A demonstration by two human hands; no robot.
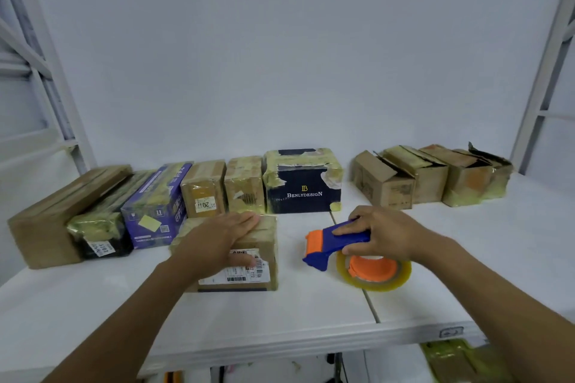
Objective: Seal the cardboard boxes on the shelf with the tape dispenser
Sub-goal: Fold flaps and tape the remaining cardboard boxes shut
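The person stands at a white shelf (311, 314) with a small cardboard box (264, 233) set out in front of the row at the back. The left hand (217, 238) lies flat on the box's top, fingers straight and close together, pressing down. The right hand (382, 233) has its fingers curled round the handle of the tape dispenser (329, 238). The dispenser sits just right of the box, apart from it, and its roll of tape (373, 275) looks to rest on the shelf.

The step in hand seems to be bringing the dispenser over to the box. To do it well, the left hand should hold the flaps shut and stop the box sliding, while moving clear of the seam so the tape has a free run. The dispenser's orange front end should land on a side wall just below the top, then be drawn straight along the seam under steady pressure. The open boxes (385, 183) at the far right appear unsealed.
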